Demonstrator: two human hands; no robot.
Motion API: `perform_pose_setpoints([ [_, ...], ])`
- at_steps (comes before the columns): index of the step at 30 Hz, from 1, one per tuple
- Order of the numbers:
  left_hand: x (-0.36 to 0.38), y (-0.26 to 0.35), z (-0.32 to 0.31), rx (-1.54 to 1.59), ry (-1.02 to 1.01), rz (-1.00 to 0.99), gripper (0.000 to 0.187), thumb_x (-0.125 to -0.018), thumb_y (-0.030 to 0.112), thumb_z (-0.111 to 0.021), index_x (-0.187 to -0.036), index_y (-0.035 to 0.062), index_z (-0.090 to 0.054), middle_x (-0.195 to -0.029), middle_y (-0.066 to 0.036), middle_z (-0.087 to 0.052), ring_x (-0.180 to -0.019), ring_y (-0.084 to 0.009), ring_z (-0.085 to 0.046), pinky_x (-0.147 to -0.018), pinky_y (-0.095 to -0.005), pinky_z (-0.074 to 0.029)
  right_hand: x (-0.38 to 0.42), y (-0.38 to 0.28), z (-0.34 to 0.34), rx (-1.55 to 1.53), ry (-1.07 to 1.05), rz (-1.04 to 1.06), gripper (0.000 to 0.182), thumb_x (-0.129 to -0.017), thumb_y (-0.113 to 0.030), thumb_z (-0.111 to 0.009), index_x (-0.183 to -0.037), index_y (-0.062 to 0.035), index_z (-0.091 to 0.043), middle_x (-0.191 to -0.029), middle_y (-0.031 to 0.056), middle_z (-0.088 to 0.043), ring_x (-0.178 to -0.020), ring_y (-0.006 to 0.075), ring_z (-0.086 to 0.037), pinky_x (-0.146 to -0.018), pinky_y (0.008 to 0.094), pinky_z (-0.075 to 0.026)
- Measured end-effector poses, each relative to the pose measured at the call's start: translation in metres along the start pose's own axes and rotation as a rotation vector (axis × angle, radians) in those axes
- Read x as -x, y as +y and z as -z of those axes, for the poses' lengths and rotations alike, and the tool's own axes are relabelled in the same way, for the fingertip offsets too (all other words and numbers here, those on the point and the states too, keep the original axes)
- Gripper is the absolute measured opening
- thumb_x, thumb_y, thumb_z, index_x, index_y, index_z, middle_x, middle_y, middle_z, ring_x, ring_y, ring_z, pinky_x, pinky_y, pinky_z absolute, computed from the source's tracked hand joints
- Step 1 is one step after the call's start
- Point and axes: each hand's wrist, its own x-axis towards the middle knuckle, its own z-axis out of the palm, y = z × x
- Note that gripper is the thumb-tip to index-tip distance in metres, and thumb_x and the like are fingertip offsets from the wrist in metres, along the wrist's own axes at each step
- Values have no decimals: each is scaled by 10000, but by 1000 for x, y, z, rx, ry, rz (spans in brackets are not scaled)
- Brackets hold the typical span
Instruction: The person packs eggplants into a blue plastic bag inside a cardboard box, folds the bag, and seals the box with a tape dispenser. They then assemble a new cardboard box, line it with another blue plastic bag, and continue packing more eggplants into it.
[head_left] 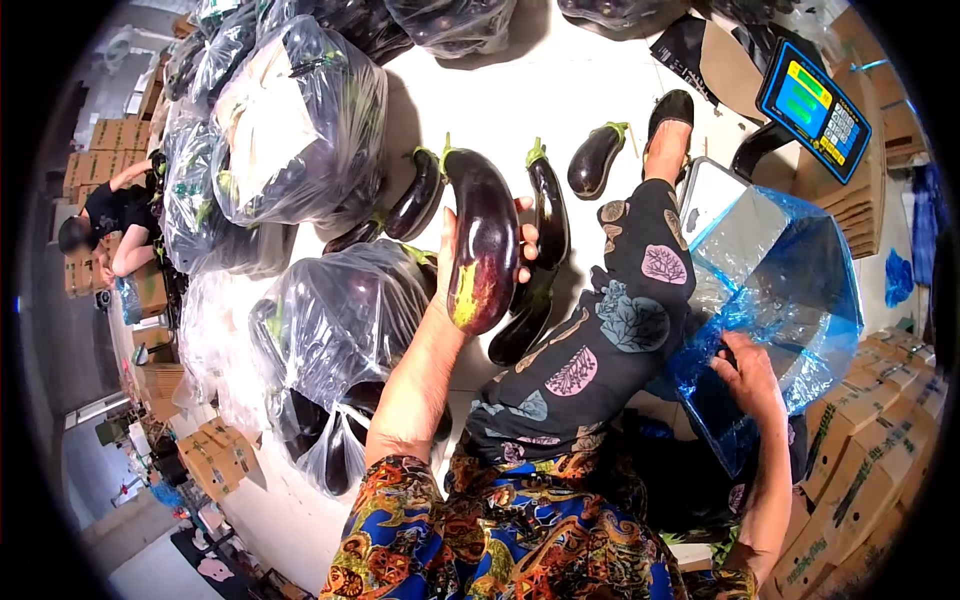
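Note:
My left hand [452, 262] is raised and grips a large dark purple eggplant [482, 240] with a yellowish patch near its lower end, stem pointing up. My right hand [747, 372] holds the edge of a blue plastic bag [790, 270] that lines a box at the right. Several loose eggplants [548, 205] lie on the white floor just behind the held one. My leg in dark patterned trousers [610, 330] stretches between the two hands, with a black shoe [672, 108] at its far end.
Clear plastic bags full of eggplants [300, 130] are piled at the left and top. A weighing scale with a blue display [815, 108] stands at upper right. Cardboard boxes [870, 450] are stacked at right. Another person [115, 215] crouches far left.

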Motion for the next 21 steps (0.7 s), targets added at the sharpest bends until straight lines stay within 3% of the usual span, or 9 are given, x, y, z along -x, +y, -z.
perform_pose_setpoints([
  [1,0,0,-1,-42,32,20,1031,-804,734,-530,-1436,-38,-271,-1033,-204,-616,-893,-293,-635,-702,-396,-557,1,-4,2,-10,-10,-4,370,-857,-122,-647,-1184,29,-565,-1093,226,-622,-887,329,-637,-827,379,-503],
  [5,1,-6,0,-167,140,10,990,-809,743,-514,-1418,-16,-328,-1003,-178,-619,-860,-241,-643,-748,-345,-560,6,-2,-2,-85,-5,-43,413,-832,-137,-648,-1179,61,-546,-1023,225,-613,-878,319,-612,-826,365,-483],
  [8,5,-7,24,-258,381,-15,828,-829,671,-563,-1281,-20,-499,-1033,-190,-657,-917,-284,-654,-828,-388,-547,7,6,-7,-38,-46,-72,392,-823,-134,-652,-1152,54,-552,-1030,226,-614,-913,358,-602,-840,377,-480],
  [9,7,0,49,-262,380,43,668,-841,557,-630,-1183,-14,-576,-1063,-201,-665,-956,-302,-653,-873,-407,-536,8,16,-13,18,-12,-2,379,-821,-130,-651,-1141,48,-555,-1030,227,-612,-926,376,-593,-842,387,-479],
  [10,11,2,54,-192,517,82,563,-834,450,-689,-1144,-12,-601,-1065,-203,-667,-960,-299,-655,-888,-413,-533,9,29,-22,75,22,71,366,-818,-127,-649,-1130,42,-557,-1030,227,-611,-939,394,-583,-844,396,-478],
  [13,21,4,77,-285,577,119,468,-830,379,-712,-1099,6,-628,-1043,-183,-677,-950,-286,-662,-882,-405,-541,8,34,-24,104,23,143,340,-816,-112,-643,-1117,26,-563,-1059,234,-606,-987,434,-556,-861,423,-471],
  [16,16,-3,72,-1003,768,119,623,-811,358,-732,-1262,5,-489,-1162,-148,-627,-979,-218,-627,-841,-357,-521,3,29,-21,99,-97,20,317,-806,-93,-650,-1091,21,-568,-1071,240,-602,-1018,443,-546,-873,435,-469],
  [18,13,-8,81,-1345,984,72,773,-763,380,-774,-1309,-31,-413,-1207,-183,-585,-1036,-266,-587,-892,-367,-481,-2,36,-25,137,-125,-9,312,-803,-85,-664,-1080,13,-563,-1080,235,-600,-1036,432,-549,-888,440,-466],
  [21,15,-6,119,-1058,1187,67,784,-747,322,-799,-1299,-59,-393,-1151,-190,-609,-984,-274,-617,-859,-364,-510,0,61,-39,167,-50,45,293,-786,-62,-678,-1045,1,-555,-1061,225,-600,-1033,417,-557,-892,439,-466],
])
